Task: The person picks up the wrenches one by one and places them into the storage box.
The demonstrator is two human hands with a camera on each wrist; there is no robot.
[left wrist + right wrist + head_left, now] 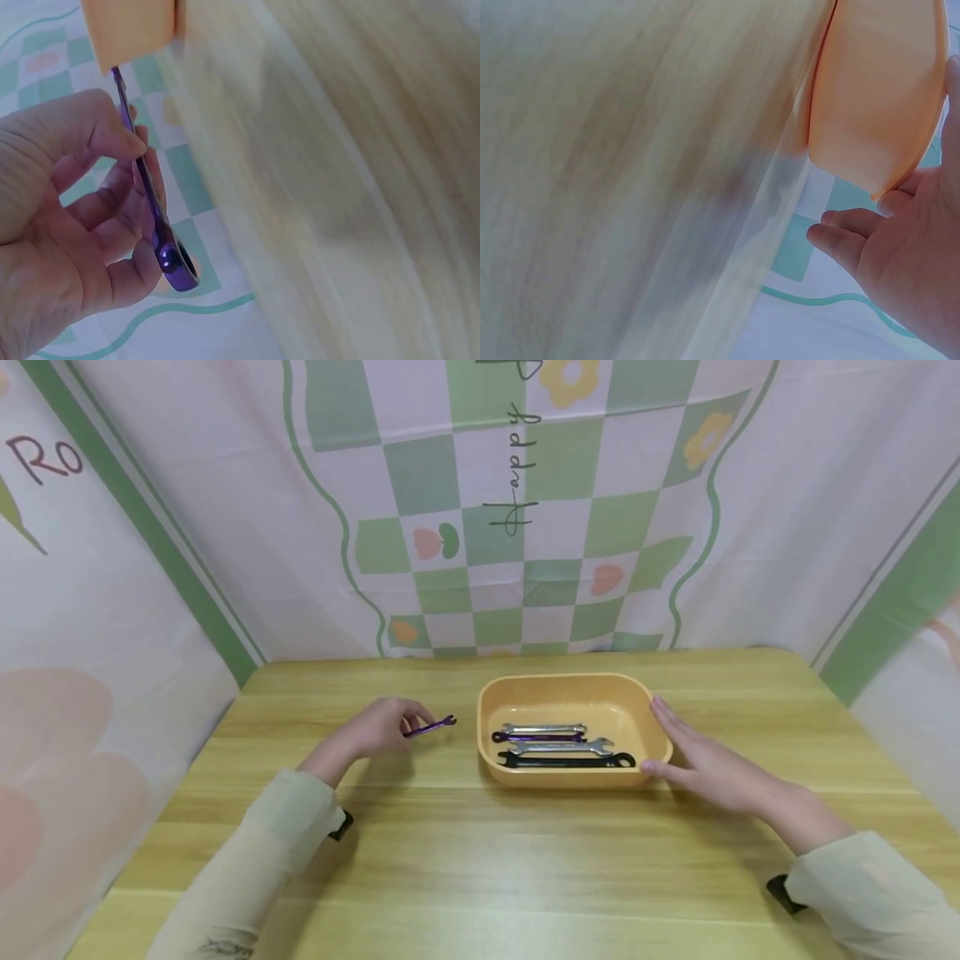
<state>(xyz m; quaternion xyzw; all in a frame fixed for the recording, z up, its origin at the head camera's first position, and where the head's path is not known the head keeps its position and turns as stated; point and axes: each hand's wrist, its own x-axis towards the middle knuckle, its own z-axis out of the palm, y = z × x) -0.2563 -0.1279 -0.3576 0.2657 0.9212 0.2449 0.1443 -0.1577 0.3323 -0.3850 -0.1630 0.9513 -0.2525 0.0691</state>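
Note:
In the head view my left hand [378, 728] pinches a purple combination wrench [431, 727] above the table, left of a yellow-orange plastic bin [562, 779]. The left wrist view shows this wrench [148, 187] between thumb and fingers, its ring end towards the lower right. My right hand [712, 770] touches the bin's right end with fairly straight fingers, its thumb at the front corner. Inside the bin lie a small silver wrench [543, 727], another purple wrench [540, 737], a larger silver wrench [558, 747] and a black wrench [566, 762], roughly side by side.
The bin stands on a wood-grain table [480, 868], towards its back edge. Behind the table hangs a printed cloth [495, 543] with green checks. More cloth walls flank both sides.

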